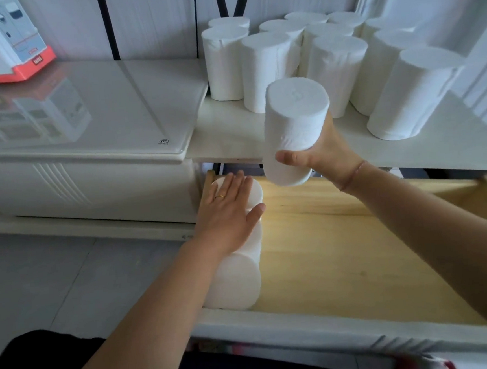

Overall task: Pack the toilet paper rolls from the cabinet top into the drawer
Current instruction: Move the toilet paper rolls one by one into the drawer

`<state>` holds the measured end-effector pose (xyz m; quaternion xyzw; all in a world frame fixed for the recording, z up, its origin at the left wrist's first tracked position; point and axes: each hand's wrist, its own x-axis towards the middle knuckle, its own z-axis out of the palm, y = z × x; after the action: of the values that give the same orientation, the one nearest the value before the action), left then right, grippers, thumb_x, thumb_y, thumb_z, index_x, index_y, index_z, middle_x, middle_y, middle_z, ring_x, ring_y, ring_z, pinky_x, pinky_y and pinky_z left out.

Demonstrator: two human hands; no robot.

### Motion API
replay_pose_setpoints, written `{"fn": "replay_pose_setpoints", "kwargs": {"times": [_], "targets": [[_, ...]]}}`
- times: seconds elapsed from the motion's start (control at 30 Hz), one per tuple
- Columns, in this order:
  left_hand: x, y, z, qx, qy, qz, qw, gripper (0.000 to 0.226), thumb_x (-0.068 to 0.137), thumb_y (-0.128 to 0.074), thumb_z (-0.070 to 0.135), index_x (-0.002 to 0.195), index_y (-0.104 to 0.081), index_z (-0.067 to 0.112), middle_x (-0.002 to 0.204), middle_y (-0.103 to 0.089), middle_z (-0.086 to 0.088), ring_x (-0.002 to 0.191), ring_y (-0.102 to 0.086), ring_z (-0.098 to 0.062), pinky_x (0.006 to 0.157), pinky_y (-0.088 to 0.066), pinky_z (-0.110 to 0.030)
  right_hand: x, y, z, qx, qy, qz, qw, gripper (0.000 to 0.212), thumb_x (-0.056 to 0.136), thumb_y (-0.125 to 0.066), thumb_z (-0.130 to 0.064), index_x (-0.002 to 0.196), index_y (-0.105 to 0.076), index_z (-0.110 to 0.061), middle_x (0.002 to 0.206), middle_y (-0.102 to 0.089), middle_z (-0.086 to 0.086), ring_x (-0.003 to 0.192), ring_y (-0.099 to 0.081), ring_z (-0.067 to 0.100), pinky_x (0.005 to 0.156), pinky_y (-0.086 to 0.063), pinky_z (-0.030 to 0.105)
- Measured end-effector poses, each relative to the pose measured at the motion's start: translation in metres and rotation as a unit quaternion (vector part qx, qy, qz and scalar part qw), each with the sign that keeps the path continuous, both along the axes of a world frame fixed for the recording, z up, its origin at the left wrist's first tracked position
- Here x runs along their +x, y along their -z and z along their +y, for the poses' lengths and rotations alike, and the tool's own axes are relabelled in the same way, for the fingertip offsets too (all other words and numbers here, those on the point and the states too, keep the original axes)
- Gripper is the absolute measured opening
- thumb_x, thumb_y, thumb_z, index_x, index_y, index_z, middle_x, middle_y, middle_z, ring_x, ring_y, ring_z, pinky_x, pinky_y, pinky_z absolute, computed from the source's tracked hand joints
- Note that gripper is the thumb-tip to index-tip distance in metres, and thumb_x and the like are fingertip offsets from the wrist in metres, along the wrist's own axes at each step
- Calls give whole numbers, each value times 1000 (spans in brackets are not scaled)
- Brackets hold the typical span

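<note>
Several white toilet paper rolls [332, 67] stand upright on the white cabinet top [450, 142]. Below it the wooden drawer [345, 252] is pulled out. Along the drawer's left side stand white rolls; my left hand [227, 212] lies flat with straight fingers on the top of the far one [254, 190], and a nearer roll [233, 282] stands in front of it. My right hand [319, 154] grips one roll [293, 127] from behind, holding it tilted in the air over the drawer's back edge.
To the left is a lower glossy white unit [83, 116] with a red and white toy vehicle [0, 43] at its back left. Grey tiled floor [53, 274] lies below. The drawer's white front rail [307, 323] runs near me.
</note>
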<state>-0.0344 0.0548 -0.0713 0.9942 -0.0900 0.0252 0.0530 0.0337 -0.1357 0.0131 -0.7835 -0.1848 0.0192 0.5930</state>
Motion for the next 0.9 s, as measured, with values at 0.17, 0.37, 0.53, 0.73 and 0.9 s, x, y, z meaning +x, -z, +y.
{"fn": "replay_pose_setpoints", "kwargs": {"times": [0.17,0.37,0.53,0.73,0.9], "targets": [[-4,-3,0,-16,-1,18,1000,64,94,-8,55,150,1,23,158,7,3,143,12,-10,106,21,-26,-30,7,-26,-22,-15,2,1000,100,55,-85,-23,139,-32,-9,133,-51,13,125,-50,24,106,-42,47],[-2,-1,1,-16,-1,25,1000,66,93,-9,57,150,0,23,158,8,4,143,11,-9,109,17,-28,-56,53,-42,-55,-16,65,996,93,54,-86,-29,134,-41,-17,124,-59,0,115,-57,10,97,-49,32],[-1,1,2,-27,3,28,999,64,95,-12,55,149,2,24,158,10,5,143,13,-8,111,14,-28,-58,94,-45,-110,20,101,989,97,55,-89,-30,136,-35,-25,122,-57,-4,114,-55,15,98,-49,45],[0,3,2,-27,1,23,999,65,94,-11,56,149,3,25,158,9,6,143,13,-7,112,13,-29,-68,127,-37,-117,25,94,988,105,59,-90,-23,134,-18,-38,124,-44,-13,110,-48,4,81,-41,17],[-1,4,3,-30,5,24,999,65,94,-10,56,149,4,25,158,9,6,143,13,-8,113,12,-30,-66,135,-40,-113,38,103,988,107,59,-90,-22,131,-13,-42,125,-43,-11,111,-45,6,83,-38,19]]}}
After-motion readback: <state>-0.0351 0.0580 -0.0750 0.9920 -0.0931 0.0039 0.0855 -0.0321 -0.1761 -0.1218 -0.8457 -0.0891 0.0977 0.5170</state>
